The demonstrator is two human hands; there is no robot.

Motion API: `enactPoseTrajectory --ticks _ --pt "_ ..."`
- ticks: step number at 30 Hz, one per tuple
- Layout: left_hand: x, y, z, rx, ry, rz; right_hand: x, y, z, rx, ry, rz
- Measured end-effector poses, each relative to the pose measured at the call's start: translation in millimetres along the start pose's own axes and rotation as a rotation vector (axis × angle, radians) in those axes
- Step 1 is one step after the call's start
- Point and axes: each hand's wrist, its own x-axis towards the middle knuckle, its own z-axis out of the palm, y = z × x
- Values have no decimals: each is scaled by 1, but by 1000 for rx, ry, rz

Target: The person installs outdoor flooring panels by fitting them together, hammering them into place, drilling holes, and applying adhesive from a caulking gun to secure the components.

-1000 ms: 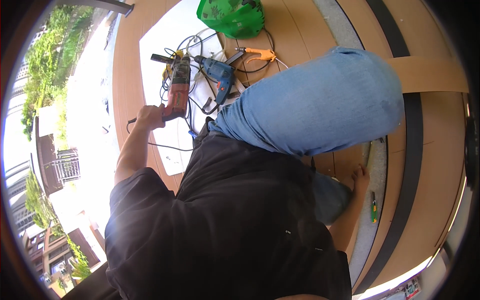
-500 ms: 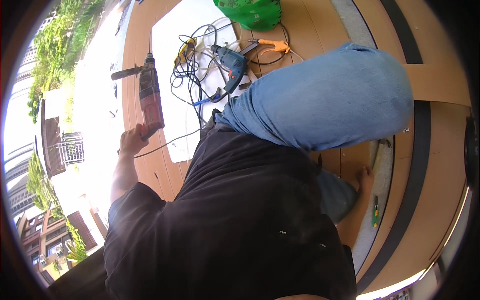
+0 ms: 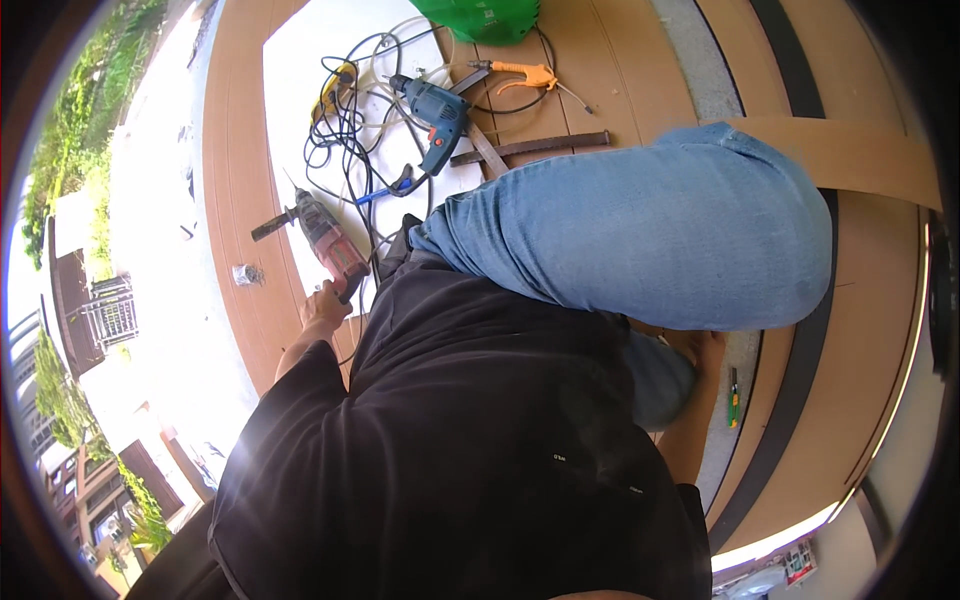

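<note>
My left hand is closed around the rear handle of a red and black hammer drill. The drill carries a side handle, and its thin bit points away from me over the edge of a white board. My right hand is low on the right, beside my bent leg; my jeans partly cover it and its fingers do not show clearly. A green utility knife lies a little nearer to me than that hand, on a grey strip, untouched.
On the board lie a blue drill, tangled dark cables and a blue-handled tool. Beyond my knee are an orange air blow gun, a rusty metal bar and a green bag. A crumpled silvery piece sits at the left.
My left hand has brought the hammer drill nearer to my body and to the right, and its bit now tilts leftward. The view has shifted, and the rusty bar shows more fully.
</note>
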Motion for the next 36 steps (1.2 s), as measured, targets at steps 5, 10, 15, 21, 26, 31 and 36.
enactPoseTrajectory --ticks 5,10,15,21,26,31,36 --pt "14 22 -10 93 -195 37 -5 -26 14 -74 89 0" --pt "119 -23 -11 77 -237 372 9 -32 28 -62 33 -46" --pt "159 72 -79 142 -109 253 6 -8 1 -22 92 -12" --pt "176 263 -118 -514 234 443 -6 -11 5 95 132 -39" --pt "191 306 -111 -455 13 355 4 -6 4 139 147 -63" --pt "167 290 -168 -715 77 396 -6 -5 6 141 186 -45" --pt "42 292 -256 -663 219 574 -23 -18 5 184 262 -67"
